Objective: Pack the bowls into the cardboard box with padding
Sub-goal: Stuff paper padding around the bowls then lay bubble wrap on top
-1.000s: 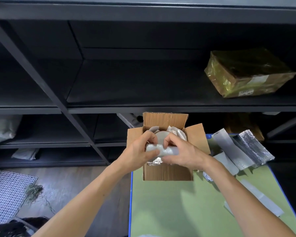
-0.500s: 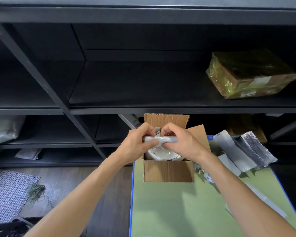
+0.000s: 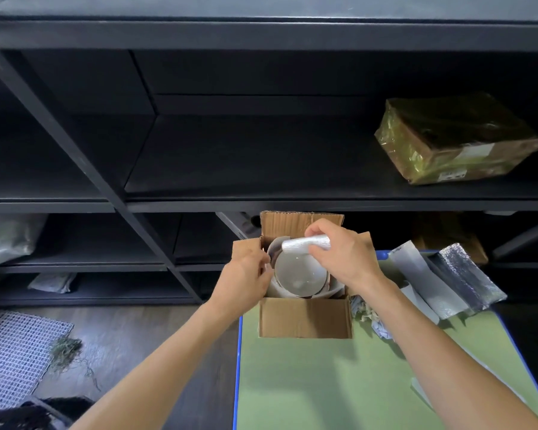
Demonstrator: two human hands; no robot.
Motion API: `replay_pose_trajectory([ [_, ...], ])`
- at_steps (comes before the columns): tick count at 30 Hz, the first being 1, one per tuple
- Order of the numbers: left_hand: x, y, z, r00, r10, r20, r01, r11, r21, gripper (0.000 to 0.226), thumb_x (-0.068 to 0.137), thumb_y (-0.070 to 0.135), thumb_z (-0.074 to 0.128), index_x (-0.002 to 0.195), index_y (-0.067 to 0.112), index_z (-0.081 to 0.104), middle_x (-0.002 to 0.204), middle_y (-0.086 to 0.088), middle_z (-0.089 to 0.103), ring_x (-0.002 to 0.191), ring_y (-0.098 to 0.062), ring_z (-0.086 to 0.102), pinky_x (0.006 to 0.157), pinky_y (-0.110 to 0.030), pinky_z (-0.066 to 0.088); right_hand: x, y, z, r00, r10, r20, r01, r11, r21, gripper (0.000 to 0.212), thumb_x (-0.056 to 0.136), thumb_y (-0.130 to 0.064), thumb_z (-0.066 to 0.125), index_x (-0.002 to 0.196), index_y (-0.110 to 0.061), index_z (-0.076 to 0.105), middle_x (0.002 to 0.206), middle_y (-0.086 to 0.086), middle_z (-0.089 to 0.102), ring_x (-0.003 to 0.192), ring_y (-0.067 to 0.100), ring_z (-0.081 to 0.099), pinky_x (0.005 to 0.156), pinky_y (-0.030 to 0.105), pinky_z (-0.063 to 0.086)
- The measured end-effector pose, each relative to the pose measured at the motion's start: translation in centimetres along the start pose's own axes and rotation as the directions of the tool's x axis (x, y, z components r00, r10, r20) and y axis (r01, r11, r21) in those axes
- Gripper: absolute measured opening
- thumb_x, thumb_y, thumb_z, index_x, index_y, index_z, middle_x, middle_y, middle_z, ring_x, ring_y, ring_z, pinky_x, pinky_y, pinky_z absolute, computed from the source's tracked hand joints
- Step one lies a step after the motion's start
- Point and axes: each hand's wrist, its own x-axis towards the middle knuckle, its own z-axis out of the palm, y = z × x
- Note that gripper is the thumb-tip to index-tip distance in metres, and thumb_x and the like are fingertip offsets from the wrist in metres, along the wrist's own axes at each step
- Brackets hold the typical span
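Left hand [image 3: 246, 276], released from the rolled white foam padding [image 3: 305, 243], gripped the brown cardboard box [image 3: 305, 318] wall; right hand [image 3: 342, 259] alone held the roll above the white ceramic bowl [image 3: 298, 274].

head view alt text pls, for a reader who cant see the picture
A person's right hand holds a small roll of padding over a white bowl in an open cardboard box on a green table; the left hand is at the box's left edge. Silvery padding sheets lie right of the box, with dark shelves behind.
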Motion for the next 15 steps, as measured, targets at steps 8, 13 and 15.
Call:
replay_pose_trajectory([
  [8, 0.1, 2.4, 3.1, 0.996, 0.077, -0.039, -0.061, 0.945, 0.321, 0.034, 0.1, 0.03, 0.046, 0.131, 0.016, 0.047, 0.111, -0.008, 0.06, 0.095, -0.024, 0.058, 0.07, -0.03, 0.041, -0.1, 0.1, 0.1, 1.0, -0.027, -0.004, 0.027, 0.999, -0.027, 0.017, 0.092, -0.028, 0.063, 0.103, -0.037, 0.054, 0.098, -0.02, 0.06, 0.084, 0.004, 0.053, 0.059, 0.006, 0.028],
  [13, 1.1, 2.1, 3.1, 0.994, 0.093, -0.061, -0.065, 0.933, 0.354, 0.035, 0.097, 0.012, 0.046, 0.131, 0.017, 0.054, 0.11, -0.003, 0.064, 0.095, -0.02, 0.059, 0.064, -0.027, 0.039, 0.3, 0.0, -0.6, 0.993, -0.113, -0.019, 0.112, 0.994, -0.014, 0.021, 0.093, -0.021, 0.062, 0.107, -0.035, 0.057, 0.102, -0.019, 0.062, 0.088, 0.004, 0.055, 0.064, 0.006, 0.033],
  [15, 0.7, 1.7, 3.2, 0.993, 0.107, -0.05, -0.085, 0.938, 0.336, 0.038, 0.095, 0.008, 0.048, 0.131, 0.017, 0.055, 0.113, -0.003, 0.066, 0.101, -0.021, 0.059, 0.072, -0.03, 0.049, 0.7, -0.3, -0.7, 0.987, -0.157, -0.024, 0.157, 0.988, -0.006, 0.026, 0.093, -0.015, 0.061, 0.11, -0.034, 0.06, 0.103, -0.019, 0.062, 0.088, 0.002, 0.053, 0.065, 0.006, 0.034],
])
